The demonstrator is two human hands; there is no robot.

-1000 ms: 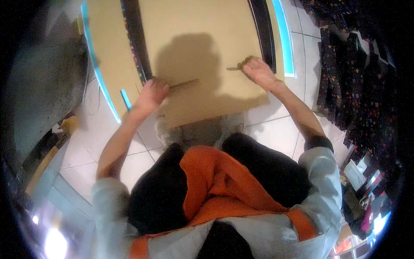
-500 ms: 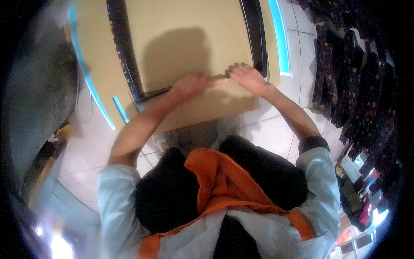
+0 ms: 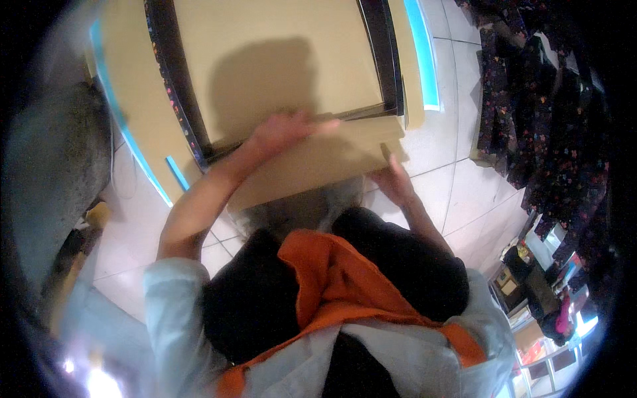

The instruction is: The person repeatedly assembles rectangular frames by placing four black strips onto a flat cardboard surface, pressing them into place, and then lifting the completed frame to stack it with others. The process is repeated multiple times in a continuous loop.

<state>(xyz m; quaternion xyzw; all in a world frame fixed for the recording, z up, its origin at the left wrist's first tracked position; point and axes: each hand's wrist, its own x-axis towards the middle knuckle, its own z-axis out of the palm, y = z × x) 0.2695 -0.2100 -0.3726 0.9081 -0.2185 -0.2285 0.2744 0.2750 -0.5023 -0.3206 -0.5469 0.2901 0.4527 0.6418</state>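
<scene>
A large tan cardboard sheet [image 3: 272,20] lies before me, bordered by dark strips [image 3: 174,60] with a small flower pattern along the left edge. Its near part, a plain tan flap [image 3: 298,162], stretches toward my knees. My left hand [image 3: 282,132] presses down along the near dark border, fingers stretched rightward, somewhat blurred. At the flap's near right corner is my right hand [image 3: 396,182], its thumb up against the board and its other fingers at the edge, partly hidden.
Bright blue strips [image 3: 422,53] run along the outer sides, and a short blue piece [image 3: 178,172] lies at the left. Dark flowered cloth [image 3: 517,106] is heaped at the right on pale floor tiles [image 3: 441,142]. A grey bulky shape [image 3: 56,159] stands at the left.
My right hand has left the dark border and drawn back to the flap's near right corner. My left hand remains along the border. The whole view has shifted slightly.
</scene>
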